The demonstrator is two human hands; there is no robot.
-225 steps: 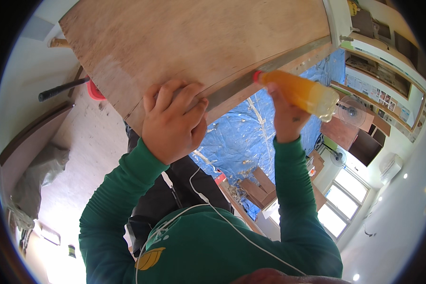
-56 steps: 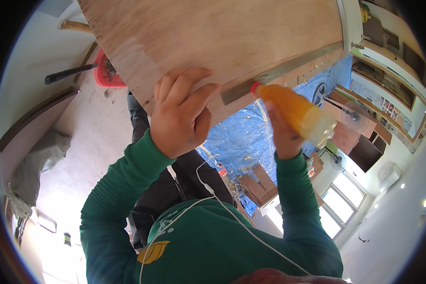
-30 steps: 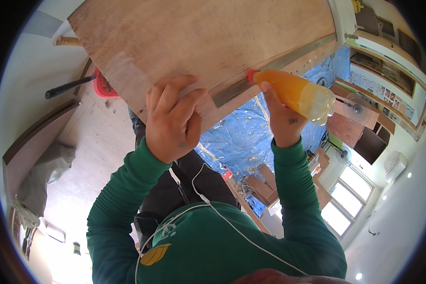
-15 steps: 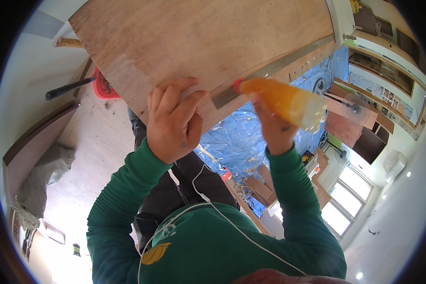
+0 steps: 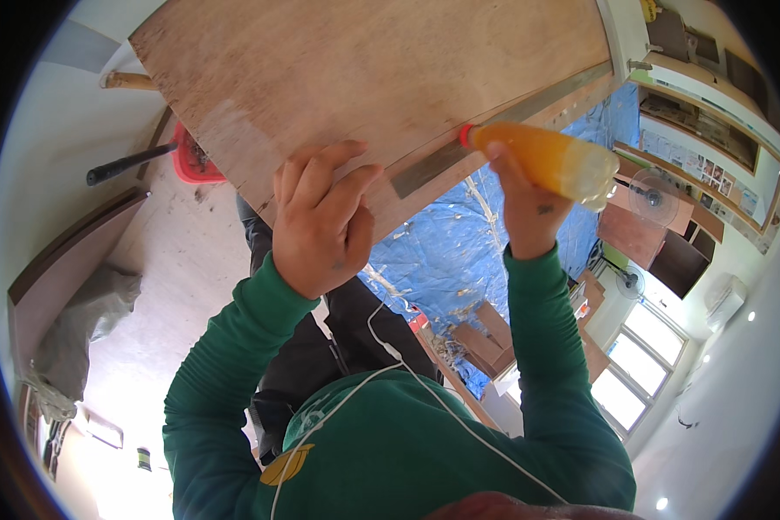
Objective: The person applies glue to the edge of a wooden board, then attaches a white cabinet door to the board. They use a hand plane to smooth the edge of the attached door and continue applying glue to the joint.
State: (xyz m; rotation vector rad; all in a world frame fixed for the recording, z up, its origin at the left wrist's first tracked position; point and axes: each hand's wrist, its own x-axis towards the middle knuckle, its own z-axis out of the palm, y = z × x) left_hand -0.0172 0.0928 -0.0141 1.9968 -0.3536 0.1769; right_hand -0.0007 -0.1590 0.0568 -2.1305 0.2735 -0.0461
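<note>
A large plywood panel (image 5: 373, 69) spreads out in front of me, with a darker grey-brown strip (image 5: 433, 172) along its right-hand near edge. My left hand (image 5: 321, 221) rests on the panel's near corner, palm down, its fingers loosely bent and apart, holding nothing. In my right hand (image 5: 529, 199) is a clear plastic bottle (image 5: 550, 160) of orange-yellow liquid with a red cap. It is tipped on its side, cap toward the panel's edge and its paler base to the right. My fingers behind the bottle are partly hidden.
Blue plastic sheeting (image 5: 442, 251) covers the ground right of the panel. A red tub (image 5: 191, 156) and a black-handled tool (image 5: 130, 163) are at the left. Brown boards (image 5: 485, 342) lie lower right, and standing fans (image 5: 653, 195) are farther off. A white cable (image 5: 442, 399) hangs across my chest.
My right hand has moved right with the bottle, taking its red cap away from the near end of the grey-brown strip. My left hand stays in nearly the same place.
</note>
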